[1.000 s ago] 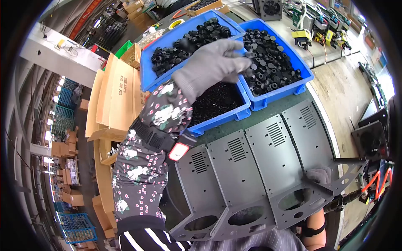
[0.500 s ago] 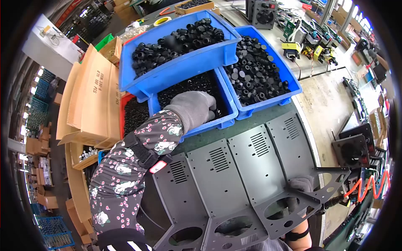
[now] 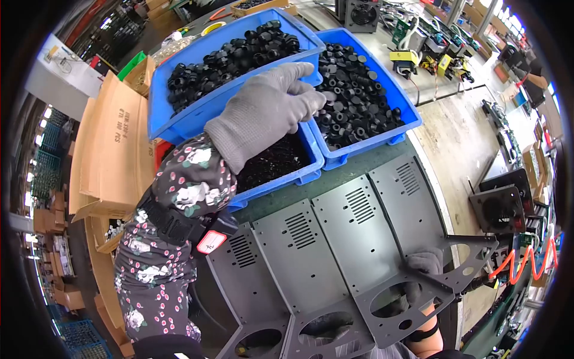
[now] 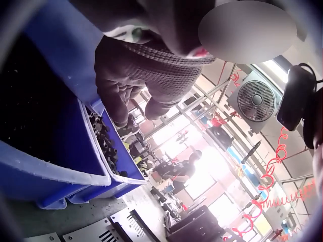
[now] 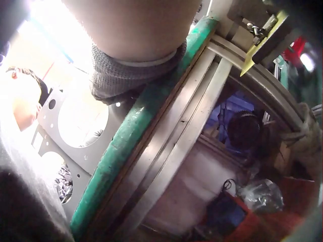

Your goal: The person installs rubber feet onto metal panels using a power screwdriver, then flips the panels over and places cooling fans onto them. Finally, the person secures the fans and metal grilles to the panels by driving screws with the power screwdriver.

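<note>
**Blue bins close to the left hand, grey panels by the right**

To the left of the left hand (image 3: 263, 113), the upper bin (image 3: 194, 119) is placed, perhaps for easy reach. The hand is raised over the lower bin (image 3: 299, 177), its fingers loosely bent and apart; whether a small part is held cannot be told. Beyond its fingertips, black caps (image 3: 353, 96) are kept. Between both hands, the grey panels (image 3: 359, 245) are overlapped, probably for quick access. By the right hand (image 3: 424, 262), the rightmost panel is touched, perhaps steadied; its grip cannot be told.
</note>
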A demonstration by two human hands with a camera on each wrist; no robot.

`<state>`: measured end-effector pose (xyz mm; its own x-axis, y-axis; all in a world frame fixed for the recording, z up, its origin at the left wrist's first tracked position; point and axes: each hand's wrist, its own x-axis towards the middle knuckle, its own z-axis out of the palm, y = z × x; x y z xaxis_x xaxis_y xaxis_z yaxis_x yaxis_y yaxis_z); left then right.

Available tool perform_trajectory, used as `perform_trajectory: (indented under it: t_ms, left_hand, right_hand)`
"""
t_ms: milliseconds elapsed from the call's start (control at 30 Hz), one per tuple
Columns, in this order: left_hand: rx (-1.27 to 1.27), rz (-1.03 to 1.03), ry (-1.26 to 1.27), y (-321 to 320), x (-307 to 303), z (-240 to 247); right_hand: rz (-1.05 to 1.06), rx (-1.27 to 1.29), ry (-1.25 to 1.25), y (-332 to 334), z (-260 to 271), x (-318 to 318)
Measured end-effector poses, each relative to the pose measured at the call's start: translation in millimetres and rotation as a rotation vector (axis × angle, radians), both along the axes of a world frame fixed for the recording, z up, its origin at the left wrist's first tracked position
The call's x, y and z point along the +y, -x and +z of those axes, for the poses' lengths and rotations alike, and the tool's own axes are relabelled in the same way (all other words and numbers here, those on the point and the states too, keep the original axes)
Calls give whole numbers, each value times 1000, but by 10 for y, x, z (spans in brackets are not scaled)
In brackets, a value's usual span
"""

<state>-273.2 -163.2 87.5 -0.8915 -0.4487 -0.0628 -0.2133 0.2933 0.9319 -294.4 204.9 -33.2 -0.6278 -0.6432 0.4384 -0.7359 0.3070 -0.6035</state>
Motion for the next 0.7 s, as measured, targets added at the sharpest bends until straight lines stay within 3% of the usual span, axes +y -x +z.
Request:
perform_trajectory:
  t_ms: [100,200,267,333,400,533,600,700]
  left_hand:
    - [-151,-140,481,-108,-154,-9]
    - [-463,-319,533,-249,-210,-190]
    - [-536,-455,647,-295,-174,-386]
    - [-542,-470,606,-307,-202,-367]
    - [-669,-539,743,-336,-227,-286]
    - [-640,-487,810,-501,-390,-269]
    - [-512,-349,872,-621,-565,-352]
    - [-433,-270,804,-753,-581,-225]
  right_hand:
    - [-19,33,8,-6,23,-36]
    - [2,3,9,-15,70,-48]
    - [-21,6,-4,-21,-13,-29]
    - [-37,-7,12,-29,5,-36]
    - [-30,-5,15,-22,-13,-24]
    - [-11,-5,1,-28,-7,-14]
    - [0,-23,0,-44,34,-31]
    - [2,-32,-2,-49,40,-45]
